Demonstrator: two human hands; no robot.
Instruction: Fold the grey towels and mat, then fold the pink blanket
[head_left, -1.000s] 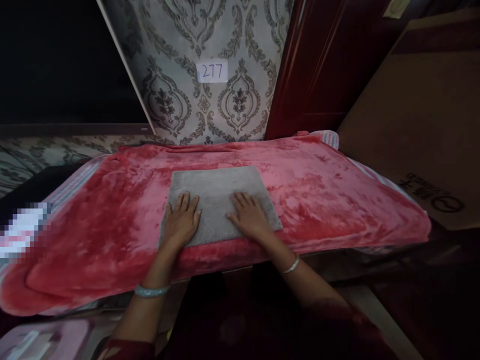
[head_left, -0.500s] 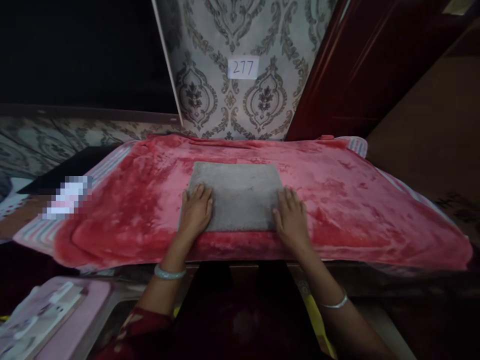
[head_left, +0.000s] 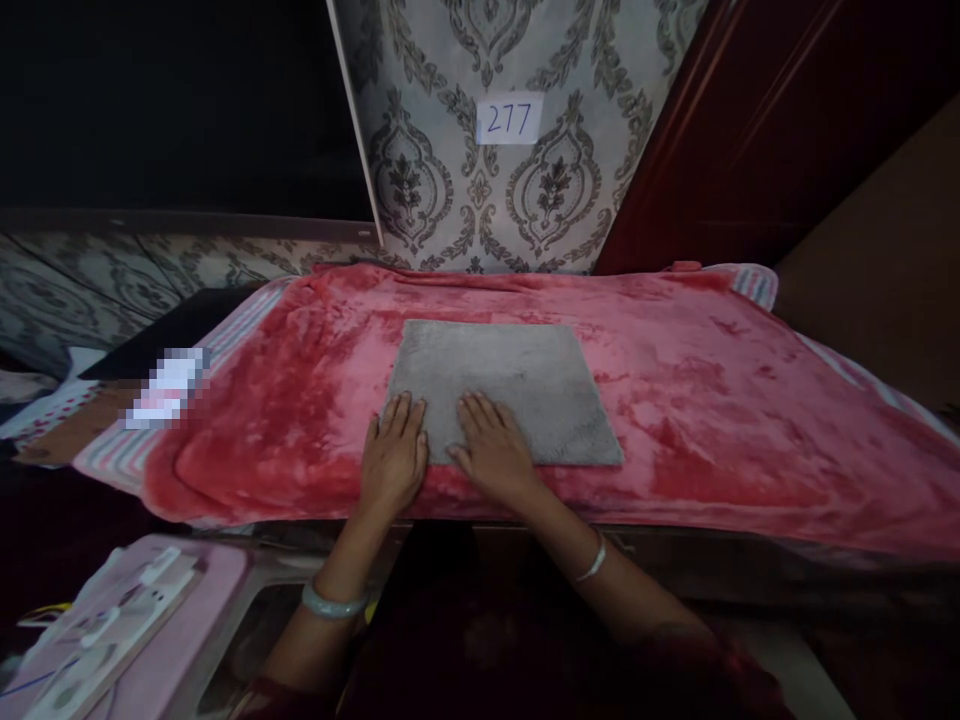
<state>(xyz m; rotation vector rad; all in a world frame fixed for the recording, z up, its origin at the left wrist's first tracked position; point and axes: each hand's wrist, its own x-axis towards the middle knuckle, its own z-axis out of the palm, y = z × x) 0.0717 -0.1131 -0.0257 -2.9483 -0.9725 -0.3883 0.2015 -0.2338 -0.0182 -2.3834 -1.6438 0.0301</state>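
Observation:
A grey plush cloth (head_left: 510, 370) lies flat and spread on a pink-red fleece blanket (head_left: 697, 400). My left hand (head_left: 395, 455) rests palm down at the cloth's near left corner, fingers stretched out, holding nothing. Flat on the cloth's near part, left of its middle, is my right hand (head_left: 491, 445), with its fingers extended and apart. A pale bangle (head_left: 334, 602) circles my left wrist, and a silver bangle (head_left: 594, 558) is on my right forearm near the wrist.
A dark screen (head_left: 172, 110) stands at the back left. Patterned wallpaper carries a paper marked 277 (head_left: 510, 118). A dark red wooden panel (head_left: 735, 130) rises at the back right. At lower left, a white power strip (head_left: 112, 625) lies on a pink surface (head_left: 210, 590).
My right hand has moved left from the cloth's right edge onto its near part. My left hand has slid slightly nearer along the left edge. The view has shifted a little.

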